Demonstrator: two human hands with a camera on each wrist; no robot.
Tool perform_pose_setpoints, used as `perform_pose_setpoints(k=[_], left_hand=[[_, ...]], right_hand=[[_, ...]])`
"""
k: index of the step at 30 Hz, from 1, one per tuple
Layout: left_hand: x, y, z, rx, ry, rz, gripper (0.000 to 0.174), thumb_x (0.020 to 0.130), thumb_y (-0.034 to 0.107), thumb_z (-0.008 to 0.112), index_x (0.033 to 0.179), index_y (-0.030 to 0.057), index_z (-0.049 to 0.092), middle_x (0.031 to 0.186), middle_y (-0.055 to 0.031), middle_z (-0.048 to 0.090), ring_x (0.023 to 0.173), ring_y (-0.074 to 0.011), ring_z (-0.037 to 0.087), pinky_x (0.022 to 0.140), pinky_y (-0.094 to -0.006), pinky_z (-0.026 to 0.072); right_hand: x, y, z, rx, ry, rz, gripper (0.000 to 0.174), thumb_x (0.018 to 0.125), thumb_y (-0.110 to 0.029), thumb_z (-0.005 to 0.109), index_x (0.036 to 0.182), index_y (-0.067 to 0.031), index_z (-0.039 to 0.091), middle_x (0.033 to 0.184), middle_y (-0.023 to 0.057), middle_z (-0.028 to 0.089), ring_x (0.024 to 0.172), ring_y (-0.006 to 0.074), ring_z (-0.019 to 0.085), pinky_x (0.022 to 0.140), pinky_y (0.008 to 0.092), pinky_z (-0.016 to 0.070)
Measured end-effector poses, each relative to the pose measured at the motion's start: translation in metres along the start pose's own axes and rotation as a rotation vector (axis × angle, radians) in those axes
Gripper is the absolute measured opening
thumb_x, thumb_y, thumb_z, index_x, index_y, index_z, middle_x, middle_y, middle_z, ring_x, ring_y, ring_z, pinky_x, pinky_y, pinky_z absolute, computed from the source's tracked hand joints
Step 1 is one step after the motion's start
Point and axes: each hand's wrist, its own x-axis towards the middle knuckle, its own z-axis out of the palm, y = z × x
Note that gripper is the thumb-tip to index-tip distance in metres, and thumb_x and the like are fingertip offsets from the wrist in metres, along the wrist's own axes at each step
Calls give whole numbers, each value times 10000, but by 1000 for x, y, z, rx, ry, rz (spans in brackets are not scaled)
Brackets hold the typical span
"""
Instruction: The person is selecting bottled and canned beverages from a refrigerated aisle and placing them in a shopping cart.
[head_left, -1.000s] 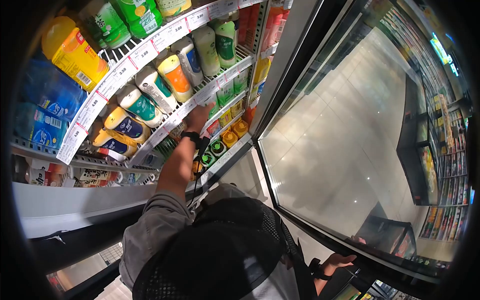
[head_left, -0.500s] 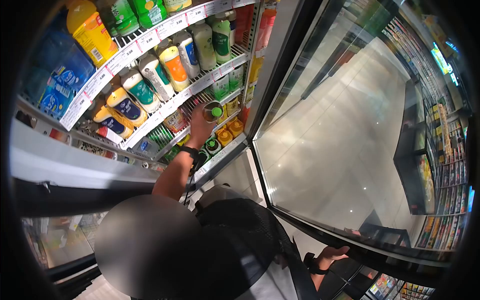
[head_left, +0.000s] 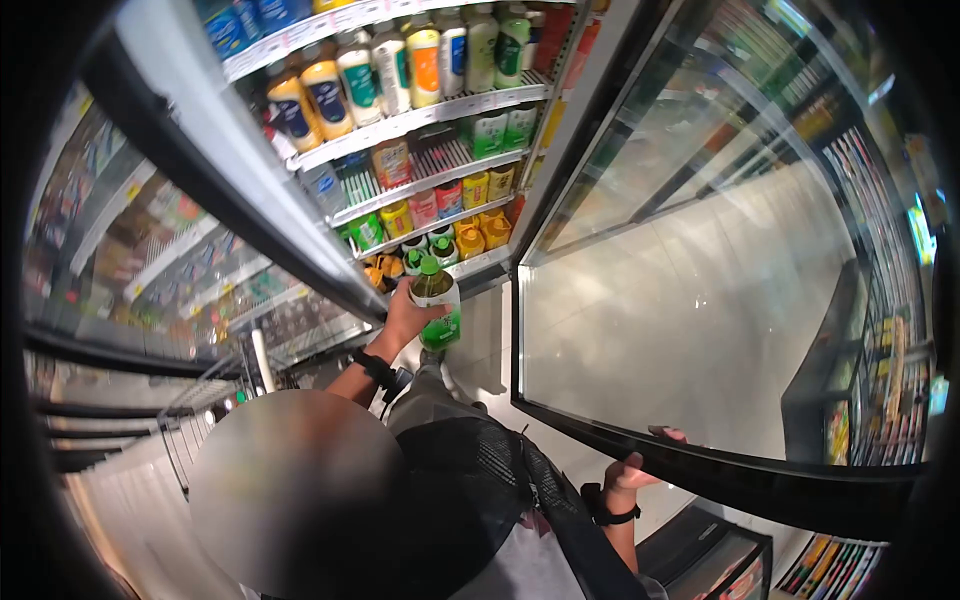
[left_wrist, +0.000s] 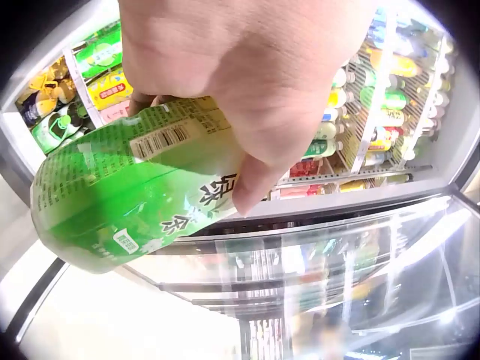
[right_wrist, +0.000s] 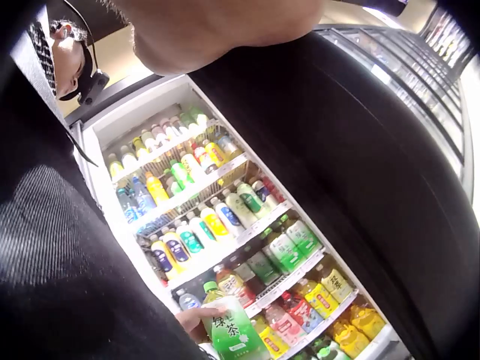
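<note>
A green tea bottle (head_left: 438, 305) with a green cap hangs in my left hand (head_left: 405, 318), just out in front of the fridge shelves. The left wrist view shows my fingers and thumb wrapped round the upper part of the bottle (left_wrist: 142, 180), its base tilted toward the lower left. My right hand (head_left: 628, 474) is at the black-framed edge of the open glass door (head_left: 700, 455), fingers extended along it. In the right wrist view, only the underside of this hand (right_wrist: 225, 30) shows beside the black door frame (right_wrist: 300, 142); its fingers are hidden.
Fridge shelves (head_left: 400, 128) hold rows of drink bottles, with a gap (head_left: 440, 157) on a middle shelf. A wire cart (head_left: 195, 425) stands at the left. Tiled floor (head_left: 640, 330) shows through the glass door. A black low case (head_left: 705, 555) is near the right hand.
My left hand has reached into the shelf, taken the green tea bottle and drawn it out toward my body. The view has swung; my right hand stays by the door edge.
</note>
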Motion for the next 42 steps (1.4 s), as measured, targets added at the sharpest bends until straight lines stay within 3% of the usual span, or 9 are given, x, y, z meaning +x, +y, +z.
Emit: perform_pose_setpoints(k=[7, 12, 16, 19, 22, 24, 29, 36, 42], left_hand=[[-116, 40, -43, -655, 76, -183, 557, 808, 51, 814, 1266, -9, 503, 1152, -111, 674, 1037, -205, 670, 919, -342, 541], [-180, 47, -65, -939, 235, -187, 562, 869, 107, 778, 1324, 22, 459, 1142, -107, 649, 1016, -199, 669, 882, -353, 555], [-231, 49, -84, -970, 425, -192, 566, 841, 138, 804, 1273, 26, 457, 1087, -112, 666, 931, -200, 692, 798, -344, 580], [-275, 65, -104, -946, 527, -195, 535, 839, 123, 801, 1243, 15, 468, 1062, -107, 673, 902, -189, 696, 782, -341, 583], [-312, 65, -122, -903, 671, -220, 448, 870, 169, 786, 1187, 8, 514, 1004, -85, 684, 833, -161, 700, 726, -314, 585], [-337, 59, -139, -1010, 705, -305, 382, 899, 248, 772, 1122, 15, 568, 946, -66, 689, 765, -138, 697, 655, -290, 581], [-395, 40, -175, -1129, 712, -265, 633, 1057, 564, 348, 1176, 3, 616, 914, -103, 713, 740, -186, 719, 658, -321, 607], [-461, 44, -205, -1254, 786, -252, 760, 1042, 636, 251, 1288, 4, 594, 1084, -140, 716, 876, -232, 727, 763, -367, 614], [-491, 45, -234, -1293, 839, -226, 772, 1046, 633, 210, 1328, 8, 564, 1170, -159, 694, 974, -269, 719, 846, -405, 602]], right_hand=[[-9, 6, -17, -67, -289, -284, 885, 716, -587, 853, 1226, 3, 435, 1071, 125, 456, 904, 238, 474, 775, 415, 459], [-11, -11, -3, 300, -507, -336, 823, 732, -363, 916, 1287, 13, 437, 1109, 138, 504, 914, 273, 507, 760, 439, 492], [-36, -25, 4, 666, -670, 33, 666, 749, 0, 860, 1315, 55, 513, 1152, 180, 645, 952, 240, 656, 813, 356, 571], [-39, -60, 28, 507, -821, 139, 335, 769, 47, 805, 1075, 33, 668, 954, 95, 699, 822, 152, 653, 777, 294, 546], [-53, -75, 78, 560, -931, 67, 147, 862, -17, 756, 986, 30, 692, 860, 61, 704, 738, 122, 625, 686, 259, 503], [-57, -88, 114, 342, -990, -265, 126, 883, -87, 752, 927, 16, 695, 779, 84, 679, 713, 139, 635, 697, 290, 513], [-81, -142, 208, 247, -1068, -131, 297, 965, -261, 691, 942, 35, 695, 773, 97, 691, 672, 153, 604, 655, 333, 494], [-103, -165, 340, 358, -957, -200, 451, 980, -400, 649, 1080, 38, 696, 922, 180, 741, 827, 252, 702, 771, 376, 520], [-92, -172, 396, 223, -979, -125, 591, 944, -508, 661, 801, 65, 647, 689, 141, 645, 642, 244, 591, 675, 399, 480]])
